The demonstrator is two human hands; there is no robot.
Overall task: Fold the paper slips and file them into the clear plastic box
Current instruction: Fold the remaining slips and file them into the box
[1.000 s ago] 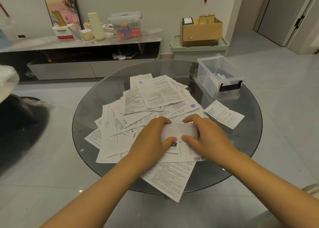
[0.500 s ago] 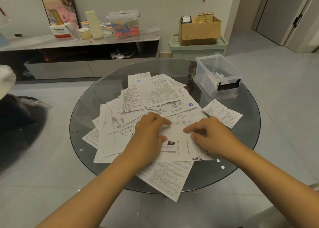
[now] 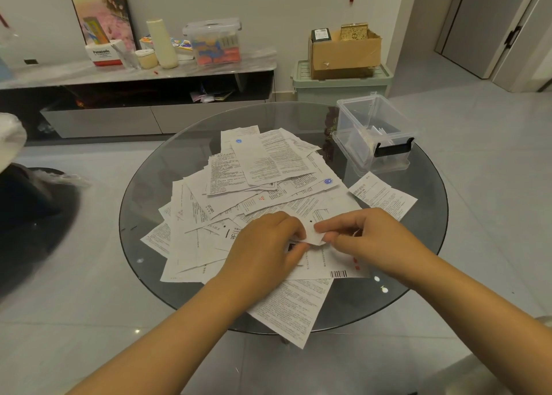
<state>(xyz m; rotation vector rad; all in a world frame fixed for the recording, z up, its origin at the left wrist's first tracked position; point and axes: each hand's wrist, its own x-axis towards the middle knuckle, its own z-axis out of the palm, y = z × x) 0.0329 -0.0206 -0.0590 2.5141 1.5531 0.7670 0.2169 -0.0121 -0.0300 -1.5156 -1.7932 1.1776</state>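
Observation:
A heap of printed paper slips (image 3: 257, 179) covers the middle of the round glass table (image 3: 155, 203). A small white folded slip (image 3: 313, 235) sits between my hands just above the heap. My left hand (image 3: 265, 245) pinches its left side and my right hand (image 3: 367, 239) pinches its right side, fingers curled. The clear plastic box (image 3: 373, 134), lid off and with a black latch, stands at the table's far right and holds a few folded slips. One loose slip (image 3: 382, 196) lies in front of the box.
Behind the table a low TV console (image 3: 137, 74) carries a lidded plastic box, a cream bottle and a carton. A green bin with a cardboard box (image 3: 343, 54) on it stands by the wall. A dark seat (image 3: 27, 203) is at the left.
The slip was pressed flat under both hands, then creased. Now both hands have drawn together and pinch it as a smaller folded piece, slightly raised.

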